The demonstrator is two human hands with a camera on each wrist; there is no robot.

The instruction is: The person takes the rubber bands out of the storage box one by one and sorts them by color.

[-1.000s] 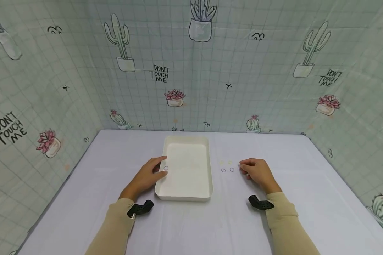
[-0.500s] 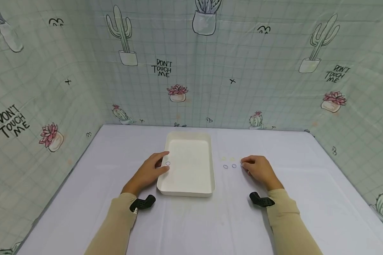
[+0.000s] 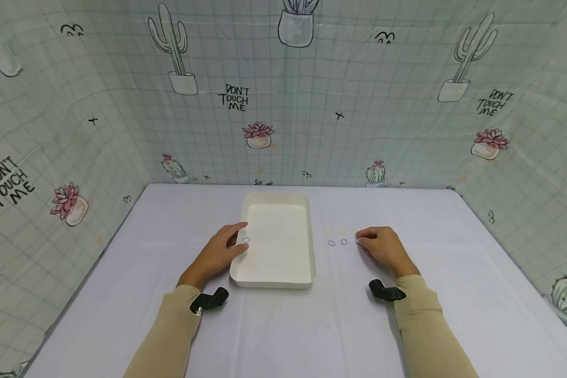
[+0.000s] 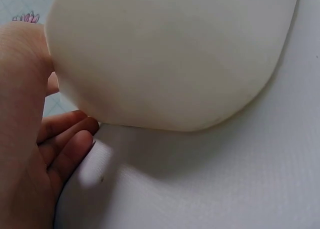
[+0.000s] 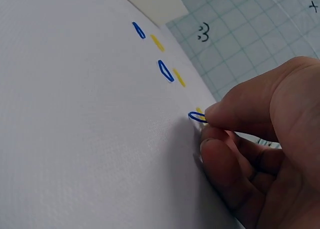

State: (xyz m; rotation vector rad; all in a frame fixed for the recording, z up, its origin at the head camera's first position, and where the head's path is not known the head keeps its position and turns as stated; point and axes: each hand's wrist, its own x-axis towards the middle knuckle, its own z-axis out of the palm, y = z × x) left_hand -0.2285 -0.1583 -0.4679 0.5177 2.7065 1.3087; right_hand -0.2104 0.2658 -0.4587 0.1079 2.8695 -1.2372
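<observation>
My left hand (image 3: 219, 249) grips the left wall of a shallow white tray (image 3: 279, 241), thumb over the rim and fingers outside. In the left wrist view, several fingertips (image 4: 82, 139) touch the tray's outer edge. A small blue loop (image 3: 246, 240), like a rubber band, lies inside the tray by that thumb. Right of the tray, my right hand (image 3: 380, 247) pinches another blue rubber band (image 5: 194, 116) between thumb and forefinger, low over the tabletop. A yellow band (image 5: 200, 111) shows just behind it, partly hidden by the fingers.
Two more blue bands (image 3: 331, 243) lie on the white tabletop (image 3: 283, 336) between tray and right hand. Behind them sit two yellow bands (image 3: 342, 231), faint in the head view. A cloth backdrop (image 3: 293, 105) with cactus drawings encloses the table's back and sides.
The head view has shifted slightly. My right fingertips have moved a little at the blue band, and more of it and the yellow one behind now shows. The left hand stays on the tray.
</observation>
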